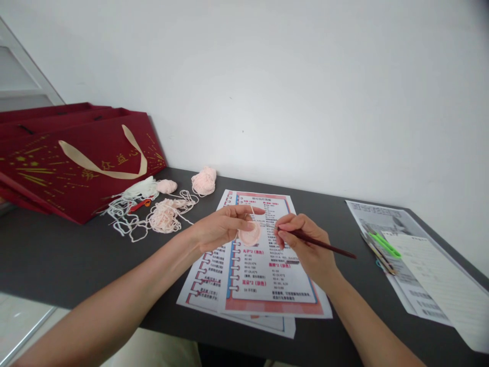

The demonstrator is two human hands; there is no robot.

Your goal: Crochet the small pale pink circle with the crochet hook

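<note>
Between thumb and fingers, my left hand (pixel 231 223) pinches a small round pink crochet piece (pixel 249 235). A strand of yarn runs up over its index finger. My right hand (pixel 303 239) is closed on a crochet hook (pixel 323 244) with a dark brown handle, whose thin metal tip points left at the piece's upper edge. Whether the tip sits inside a stitch is too small to tell. Both hands are above printed pattern sheets (pixel 267 300). A loose heap of pale pink yarn (pixel 165 216) lies left of my left hand, with a strand leading toward that hand.
Dark red gift bags (pixel 76 158) stand at the left against the wall. Near them are white yarn (pixel 139 188), a small pink ball (pixel 167 186) and another pink ball (pixel 204 181). Green-handled scissors (pixel 385 244) and a lined paper (pixel 439 285) lie on the right of the dark table (pixel 114 270).
</note>
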